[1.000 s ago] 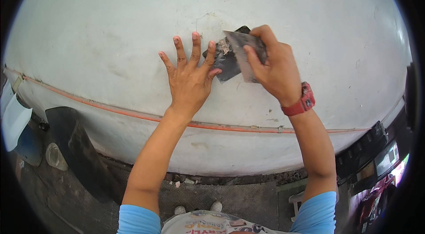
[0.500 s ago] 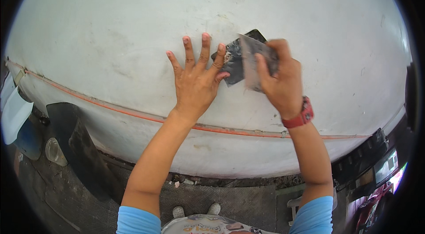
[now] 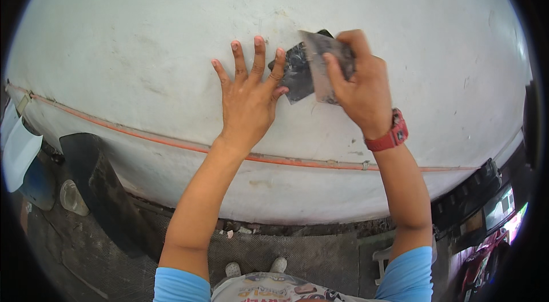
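Observation:
A large white painted panel (image 3: pixel 143 45) fills most of the view, curved by the lens. My left hand (image 3: pixel 249 96) lies flat on it with fingers spread, its thumb touching a dark grey sheet (image 3: pixel 294 73) pressed against the panel. My right hand (image 3: pixel 357 82) grips a flat grey metal scraper blade (image 3: pixel 320 68) laid over that dark sheet. A red watch (image 3: pixel 389 133) sits on my right wrist.
A thin orange line (image 3: pixel 143 136) runs across the lower panel. Below it stand a black curved part (image 3: pixel 97 182), a white and blue piece (image 3: pixel 20 159) at far left, dark mesh flooring (image 3: pixel 274 245) and cluttered items (image 3: pixel 492 216) at right.
Both hands have shifted slightly right and up on the panel, and the blade in my right hand has tilted over the dark sheet.

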`<state>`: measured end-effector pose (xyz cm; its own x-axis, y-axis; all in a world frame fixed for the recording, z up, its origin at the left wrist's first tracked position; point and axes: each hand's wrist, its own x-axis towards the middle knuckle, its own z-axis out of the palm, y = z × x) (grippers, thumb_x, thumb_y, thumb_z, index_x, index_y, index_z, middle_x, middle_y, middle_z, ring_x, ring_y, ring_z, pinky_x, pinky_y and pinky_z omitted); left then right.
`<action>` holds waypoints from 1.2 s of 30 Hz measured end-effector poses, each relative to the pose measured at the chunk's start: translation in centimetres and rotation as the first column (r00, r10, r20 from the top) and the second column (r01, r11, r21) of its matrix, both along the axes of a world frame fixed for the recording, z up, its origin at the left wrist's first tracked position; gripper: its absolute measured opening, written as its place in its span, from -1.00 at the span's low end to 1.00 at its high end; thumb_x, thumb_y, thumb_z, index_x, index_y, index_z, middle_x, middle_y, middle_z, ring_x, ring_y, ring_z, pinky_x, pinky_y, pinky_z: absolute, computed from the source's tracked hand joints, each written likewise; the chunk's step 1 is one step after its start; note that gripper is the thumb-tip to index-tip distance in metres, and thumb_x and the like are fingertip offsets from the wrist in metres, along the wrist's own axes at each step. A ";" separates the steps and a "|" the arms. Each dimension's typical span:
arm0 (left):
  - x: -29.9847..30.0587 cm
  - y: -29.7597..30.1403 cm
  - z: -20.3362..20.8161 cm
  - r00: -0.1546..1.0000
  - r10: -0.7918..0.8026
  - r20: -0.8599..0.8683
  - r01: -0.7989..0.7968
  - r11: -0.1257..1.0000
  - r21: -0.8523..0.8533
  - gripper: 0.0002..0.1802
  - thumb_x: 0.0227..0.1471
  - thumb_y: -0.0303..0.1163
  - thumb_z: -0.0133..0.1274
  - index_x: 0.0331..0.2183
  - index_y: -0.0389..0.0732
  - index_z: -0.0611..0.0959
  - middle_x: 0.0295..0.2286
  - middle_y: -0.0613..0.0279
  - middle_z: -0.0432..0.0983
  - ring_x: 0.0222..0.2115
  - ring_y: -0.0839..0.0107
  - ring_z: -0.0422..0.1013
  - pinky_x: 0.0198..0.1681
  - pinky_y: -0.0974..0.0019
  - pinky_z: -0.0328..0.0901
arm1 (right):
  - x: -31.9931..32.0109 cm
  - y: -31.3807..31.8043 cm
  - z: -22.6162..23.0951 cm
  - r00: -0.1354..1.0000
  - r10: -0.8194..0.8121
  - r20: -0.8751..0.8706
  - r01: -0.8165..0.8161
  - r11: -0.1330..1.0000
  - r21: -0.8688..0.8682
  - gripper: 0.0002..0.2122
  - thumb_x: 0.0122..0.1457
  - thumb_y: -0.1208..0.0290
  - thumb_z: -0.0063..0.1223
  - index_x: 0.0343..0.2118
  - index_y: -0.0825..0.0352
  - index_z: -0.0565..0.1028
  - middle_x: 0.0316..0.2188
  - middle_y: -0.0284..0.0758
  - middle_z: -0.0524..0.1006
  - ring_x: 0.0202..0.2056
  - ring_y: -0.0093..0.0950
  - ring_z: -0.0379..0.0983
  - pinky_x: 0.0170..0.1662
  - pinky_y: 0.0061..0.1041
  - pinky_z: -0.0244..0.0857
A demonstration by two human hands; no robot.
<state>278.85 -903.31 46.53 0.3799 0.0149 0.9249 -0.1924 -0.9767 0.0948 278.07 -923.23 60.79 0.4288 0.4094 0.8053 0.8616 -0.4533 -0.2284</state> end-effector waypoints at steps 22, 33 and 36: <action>-1.8 1.4 4.1 0.998 -0.061 0.005 0.061 0.996 0.060 0.27 -0.05 -0.05 0.55 0.54 0.65 0.18 0.63 -0.04 -0.34 0.62 -0.21 -0.46 0.47 -0.76 -0.23 | 0.6 -0.5 -4.0 0.976 0.059 0.209 0.007 0.952 -0.305 -0.83 0.37 0.48 0.22 -0.04 0.26 0.48 -0.50 -0.12 0.61 -0.49 -0.02 0.59 -0.44 -0.10 0.40; -1.8 2.8 7.0 0.992 -0.115 -0.047 0.120 0.985 0.124 0.20 -0.28 -0.11 0.66 0.38 0.76 0.46 0.63 0.14 -0.30 0.62 -0.11 -0.41 0.54 -0.67 -0.20 | 0.5 -0.4 -4.0 0.991 -0.005 0.132 0.034 0.975 -0.220 -0.82 0.37 0.51 0.23 -0.04 0.34 0.50 -0.46 -0.03 0.63 -0.48 0.00 0.62 -0.40 -0.20 0.45; -1.9 2.8 7.3 0.991 -0.121 -0.062 0.128 0.984 0.123 0.19 -0.29 -0.07 0.66 0.37 0.76 0.48 0.63 0.15 -0.30 0.62 -0.11 -0.42 0.55 -0.64 -0.21 | -0.3 -0.8 -3.1 0.994 -0.022 0.107 0.036 0.991 -0.131 -0.81 0.36 0.50 0.18 -0.02 0.28 0.47 -0.46 -0.06 0.64 -0.44 0.05 0.61 -0.40 -0.07 0.43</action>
<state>276.91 -900.50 53.82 0.4206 -0.1514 0.8945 -0.3113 -0.9502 -0.0145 277.79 -923.98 57.68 0.3577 0.5045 0.7859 0.8637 -0.4986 -0.0731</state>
